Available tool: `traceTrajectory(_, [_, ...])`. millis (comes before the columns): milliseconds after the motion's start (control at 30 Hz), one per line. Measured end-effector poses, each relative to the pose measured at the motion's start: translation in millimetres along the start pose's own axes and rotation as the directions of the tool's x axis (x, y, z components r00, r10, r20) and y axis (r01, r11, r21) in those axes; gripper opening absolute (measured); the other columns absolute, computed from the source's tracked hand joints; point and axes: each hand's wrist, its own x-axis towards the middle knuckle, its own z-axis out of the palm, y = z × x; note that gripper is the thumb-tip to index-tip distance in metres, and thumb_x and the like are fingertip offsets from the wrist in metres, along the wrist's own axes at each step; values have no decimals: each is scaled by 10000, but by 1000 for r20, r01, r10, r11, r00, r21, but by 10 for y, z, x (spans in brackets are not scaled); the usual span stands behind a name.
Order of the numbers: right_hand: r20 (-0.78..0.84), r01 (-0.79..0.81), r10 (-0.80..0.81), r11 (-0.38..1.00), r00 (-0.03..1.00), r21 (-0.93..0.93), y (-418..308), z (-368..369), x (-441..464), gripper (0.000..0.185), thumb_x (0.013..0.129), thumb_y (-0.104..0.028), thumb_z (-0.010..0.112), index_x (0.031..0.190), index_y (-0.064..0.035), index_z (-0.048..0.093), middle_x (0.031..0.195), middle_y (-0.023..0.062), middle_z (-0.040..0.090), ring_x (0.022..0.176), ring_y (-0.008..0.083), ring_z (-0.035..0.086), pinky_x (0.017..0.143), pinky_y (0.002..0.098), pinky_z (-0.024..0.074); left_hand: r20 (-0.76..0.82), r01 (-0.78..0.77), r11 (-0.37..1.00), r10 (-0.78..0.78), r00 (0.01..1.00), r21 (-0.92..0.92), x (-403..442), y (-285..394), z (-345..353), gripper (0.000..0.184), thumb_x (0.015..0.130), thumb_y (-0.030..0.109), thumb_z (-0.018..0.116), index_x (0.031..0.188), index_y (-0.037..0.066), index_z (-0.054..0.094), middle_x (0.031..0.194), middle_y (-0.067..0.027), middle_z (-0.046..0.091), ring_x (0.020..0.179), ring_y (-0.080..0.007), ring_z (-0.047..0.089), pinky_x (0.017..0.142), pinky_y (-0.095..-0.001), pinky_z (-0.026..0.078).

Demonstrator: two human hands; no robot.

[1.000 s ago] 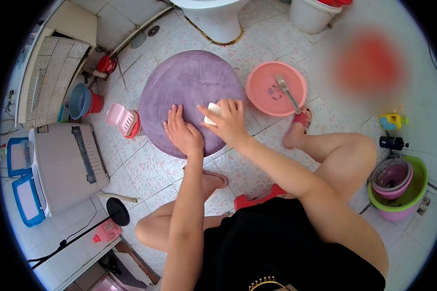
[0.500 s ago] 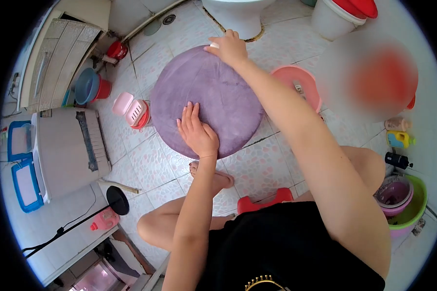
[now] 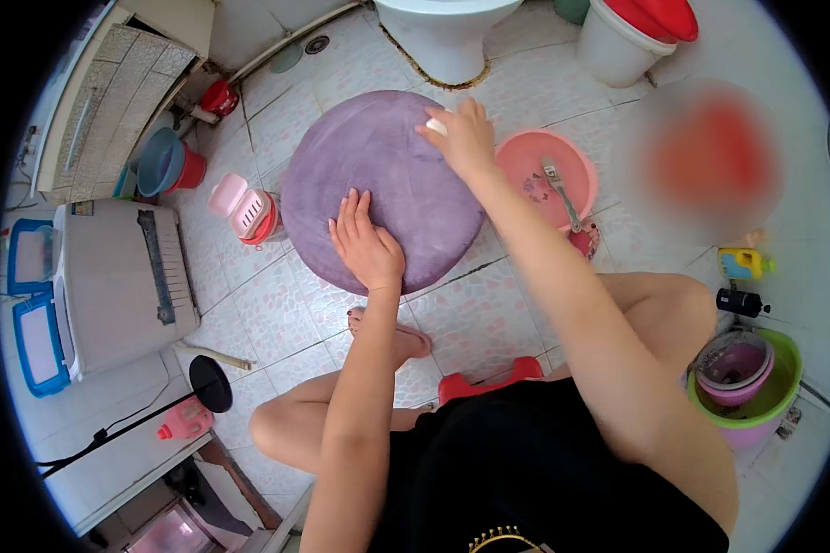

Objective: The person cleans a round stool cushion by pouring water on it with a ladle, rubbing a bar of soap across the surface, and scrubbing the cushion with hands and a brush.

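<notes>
A round purple plush cushion (image 3: 387, 175) lies in front of me on the tiled floor. My left hand (image 3: 366, 241) rests flat on its near part, fingers spread. At the cushion's far right edge, my right hand (image 3: 464, 140) grips a white bar (image 3: 436, 126) that looks like soap. Just right of the cushion is a pink basin (image 3: 516, 157) with a brush (image 3: 558, 189) lying in it. To the left, an open pink soap box (image 3: 249, 212) sits on a small red container.
A toilet base (image 3: 443, 41) stands beyond the cushion, and a white bucket (image 3: 613, 51) is at the back right. Nested basins (image 3: 784, 378) are at the right. A red stool (image 3: 489, 380) is below me; a washing machine (image 3: 124, 276) stands left.
My right hand moved from the cushion's middle to its far edge, then slightly right and nearer me, still holding the white bar. My left hand stays on the cushion.
</notes>
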Motion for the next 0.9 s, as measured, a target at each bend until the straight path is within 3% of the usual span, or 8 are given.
traceTrajectory(167, [-59,2,-1,1000,998,20,21,-221,-628,404,839,-362,746,1195,-175,716,1061,159,530,1063,354,510,882,463,449,-9,-10,1000,9,1000,-9,-3,-26,7,493,822,73,450,1296,87,585,1404,-96,545,1362,-266,448,1186,-493,227])
traceTrajectory(267, [-2,-117,118,984,993,136,74,-339,-852,399,844,-376,750,1189,-176,719,1103,153,535,1085,333,518,911,438,452,-7,-10,1000,10,1000,-17,7,-14,-11,494,821,71,454,1296,87,586,1408,-96,543,1361,-267,450,1187,-494,226])
traceTrajectory(367, [95,-301,291,833,952,465,361,-324,-956,435,895,-416,709,1238,-150,688,1086,127,567,1025,257,570,869,390,494,-4,-6,1000,6,1000,-28,6,-9,-21,495,821,65,455,1298,88,586,1406,-99,546,1362,-270,451,1189,-493,225])
traceTrajectory(433, [345,-463,363,319,865,827,494,-497,-1010,518,937,-478,635,1308,-117,627,1062,116,591,965,212,602,835,366,528,-1,-6,1000,6,1000,-31,10,-14,-29,495,821,59,453,1296,88,588,1403,-100,549,1360,-272,454,1189,-489,229])
traceTrajectory(467, [469,-495,330,-5,819,869,539,-554,-1028,561,957,-509,597,1342,-101,596,1050,110,603,935,189,618,818,354,544,-1,-7,999,7,1000,-33,18,-16,-32,494,821,56,453,1295,89,589,1401,-101,551,1358,-273,456,1189,-488,231])
traceTrajectory(600, [517,-449,195,-306,834,839,434,-796,-1049,663,1021,-576,384,1402,-44,493,1009,123,638,888,183,648,833,376,581,2,-16,999,16,1000,-33,26,-16,-42,486,831,42,446,1293,86,591,1402,-102,553,1354,-275,462,1186,-484,240])
traceTrajectory(867, [565,-522,28,-349,825,779,-13,-711,-561,595,1060,-481,341,1348,6,521,1187,194,646,1012,268,670,884,400,565,89,-14,999,18,996,-37,31,-69,-96,460,877,45,468,1327,74,561,1433,-115,525,1382,-284,428,1192,-502,220])
traceTrajectory(900, [503,-494,74,-118,861,862,-39,-641,-530,587,1055,-486,357,1357,-11,524,1188,176,644,996,251,661,865,387,556,96,-12,999,17,995,-53,21,-55,-116,465,882,48,470,1339,69,548,1441,-120,516,1389,-290,418,1193,-507,214])
